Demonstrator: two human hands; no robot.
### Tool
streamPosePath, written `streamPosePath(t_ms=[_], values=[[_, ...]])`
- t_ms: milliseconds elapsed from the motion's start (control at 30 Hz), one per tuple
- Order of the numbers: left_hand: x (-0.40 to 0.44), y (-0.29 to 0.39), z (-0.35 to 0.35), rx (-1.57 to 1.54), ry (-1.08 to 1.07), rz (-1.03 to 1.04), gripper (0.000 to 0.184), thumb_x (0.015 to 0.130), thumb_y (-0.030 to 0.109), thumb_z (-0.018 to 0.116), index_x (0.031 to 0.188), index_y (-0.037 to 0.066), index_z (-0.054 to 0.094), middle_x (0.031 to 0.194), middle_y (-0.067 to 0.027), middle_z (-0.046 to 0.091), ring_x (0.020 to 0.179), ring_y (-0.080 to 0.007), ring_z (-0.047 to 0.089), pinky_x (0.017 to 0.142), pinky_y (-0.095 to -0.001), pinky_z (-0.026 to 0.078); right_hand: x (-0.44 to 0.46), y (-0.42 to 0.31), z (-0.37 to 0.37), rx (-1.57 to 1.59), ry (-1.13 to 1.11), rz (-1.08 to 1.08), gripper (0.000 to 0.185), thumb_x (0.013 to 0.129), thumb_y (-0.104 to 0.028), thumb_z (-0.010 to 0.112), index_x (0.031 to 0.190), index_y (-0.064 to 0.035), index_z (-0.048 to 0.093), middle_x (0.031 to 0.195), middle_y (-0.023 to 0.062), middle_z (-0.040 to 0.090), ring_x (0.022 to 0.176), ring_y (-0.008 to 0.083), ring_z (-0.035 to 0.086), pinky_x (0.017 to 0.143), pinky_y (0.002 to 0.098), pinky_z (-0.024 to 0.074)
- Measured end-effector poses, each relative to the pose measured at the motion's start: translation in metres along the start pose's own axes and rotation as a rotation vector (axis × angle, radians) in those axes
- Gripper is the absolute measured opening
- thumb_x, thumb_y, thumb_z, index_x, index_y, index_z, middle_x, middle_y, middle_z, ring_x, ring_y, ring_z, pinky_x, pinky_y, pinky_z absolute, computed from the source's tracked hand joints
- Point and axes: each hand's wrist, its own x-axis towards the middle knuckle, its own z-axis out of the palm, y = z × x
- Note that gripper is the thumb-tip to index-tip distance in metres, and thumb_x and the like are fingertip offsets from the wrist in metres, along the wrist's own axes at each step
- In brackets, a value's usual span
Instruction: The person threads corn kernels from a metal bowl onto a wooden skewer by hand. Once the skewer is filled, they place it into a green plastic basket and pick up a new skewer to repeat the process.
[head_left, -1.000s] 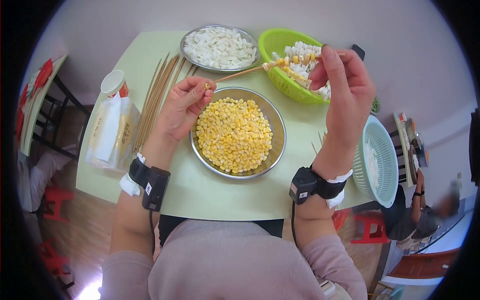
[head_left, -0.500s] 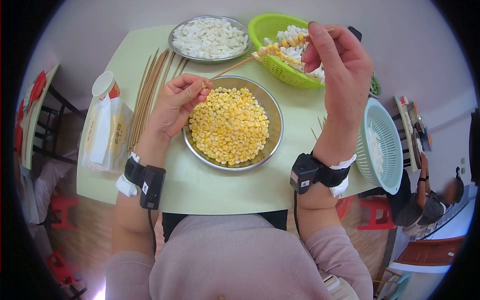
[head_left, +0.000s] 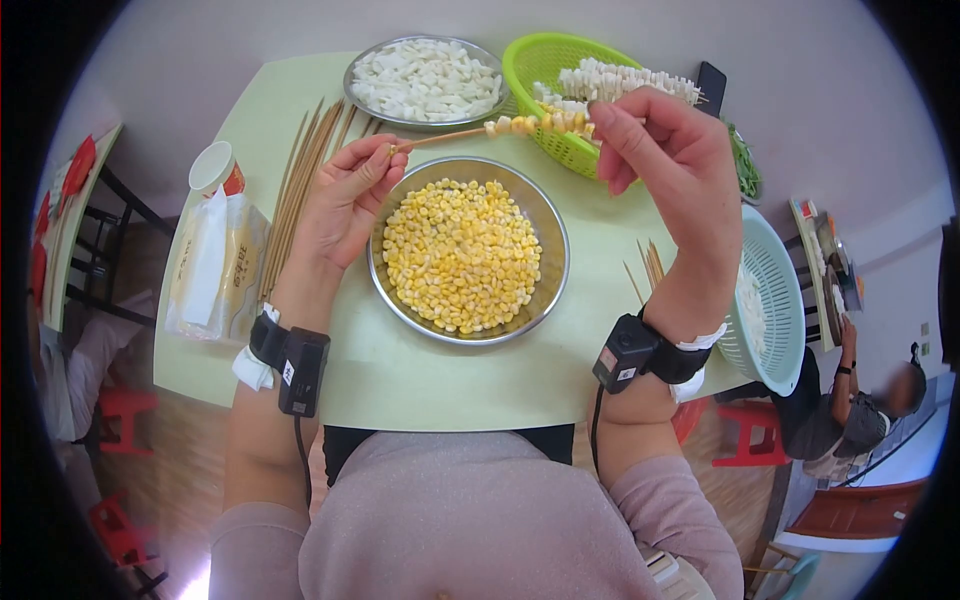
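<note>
A wooden skewer (head_left: 447, 137) threaded with several yellow corn kernels spans the gap between my hands, above the far rim of a steel bowl (head_left: 555, 290) of loose kernels (head_left: 462, 258). My left hand (head_left: 352, 195) pinches a single corn kernel (head_left: 393, 150) at the skewer's left tip. At the other end, my right hand (head_left: 665, 165) grips the skewer near the threaded kernels, its thumb and fingers closed and partly covering them. Behind it, a green basket (head_left: 520, 75) holds skewers of white pieces (head_left: 630, 80).
A metal plate of white pieces (head_left: 428, 82) stands at the back. Bare skewers (head_left: 300, 190), a tissue pack (head_left: 215, 265) and a paper cup (head_left: 215, 168) lie left. At right are a pale blue basket (head_left: 785, 330), a phone (head_left: 710, 88) and, farther off, a seated person (head_left: 850, 420).
My right hand has moved down and left, bringing the skewer closer to level. More of the white skewers in the green basket now shows. My left hand still pinches at the skewer's tip.
</note>
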Motion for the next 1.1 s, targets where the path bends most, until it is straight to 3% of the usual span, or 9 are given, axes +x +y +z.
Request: streamPosePath(t_ms=[200,500,633,733,900,1100], values=[[0.000,0.001,0.001,-0.031,0.016,0.030,0.026,0.082,0.001,0.057,0.107,-0.001,0.052,0.104,-0.0148,0.057,0.087,-0.0127,0.058,0.078,-0.0184,0.050,-0.002,-0.004,0.004,-0.114,-0.107,0.111,0.022,0.083,-0.017,0.060,0.068,-0.0009,0.059,0.053,-0.0023,0.051,0.046,0.0026,0.048,0.040,0.0170,0.0354],[0.002,-0.002,-0.001,-0.149,0.218,0.125,0.023,0.084,0.004,0.056,0.106,0.001,0.050,0.108,-0.0142,0.055,0.090,-0.0122,0.057,0.081,-0.0185,0.049,0.003,0.001,0.032,-0.193,-0.124,0.014,0.016,0.084,-0.015,0.059,0.076,-0.0010,0.060,0.056,-0.0007,0.054,0.050,0.0037,0.050,0.045,0.0173,0.0390],[0.005,0.000,-0.007,-0.197,0.298,0.207,0.022,0.082,0.002,0.059,0.101,0.002,0.050,0.103,-0.0146,0.058,0.088,-0.0151,0.059,0.078,-0.0211,0.051,0.004,0.003,0.047,-0.213,-0.139,-0.057,0.019,0.082,-0.016,0.060,0.074,0.0012,0.058,0.052,0.0033,0.052,0.047,0.0044,0.048,0.043,0.0209,0.0355],[0.006,0.001,-0.014,-0.186,0.311,0.244,0.022,0.082,0.004,0.059,0.102,0.003,0.049,0.103,-0.0130,0.058,0.088,-0.0148,0.058,0.078,-0.0220,0.050,0.003,0.002,0.056,-0.259,-0.193,-0.070,0.017,0.082,-0.015,0.060,0.075,0.0011,0.058,0.053,0.0050,0.052,0.046,0.0073,0.048,0.043,0.0230,0.0355],[0.005,0.005,-0.014,-0.251,0.392,0.251,0.022,0.083,0.008,0.058,0.103,0.004,0.049,0.102,-0.0104,0.058,0.088,-0.0137,0.057,0.077,-0.0227,0.049,0.002,0.008,0.068,-0.292,-0.234,-0.071,0.014,0.079,-0.013,0.059,0.078,0.0003,0.059,0.056,0.0111,0.054,0.045,0.0194,0.048,0.045,0.0291,0.0375],[0.002,0.012,-0.010,-0.287,0.396,0.287,0.028,0.084,0.007,0.055,0.110,-0.001,0.047,0.107,-0.0121,0.054,0.091,-0.0173,0.056,0.079,-0.0260,0.048,0.005,0.008,0.071,-0.345,-0.202,-0.084,0.015,0.079,-0.014,0.059,0.075,0.0000,0.058,0.057,0.0133,0.054,0.046,0.0246,0.050,0.045,0.0321,0.0384]])
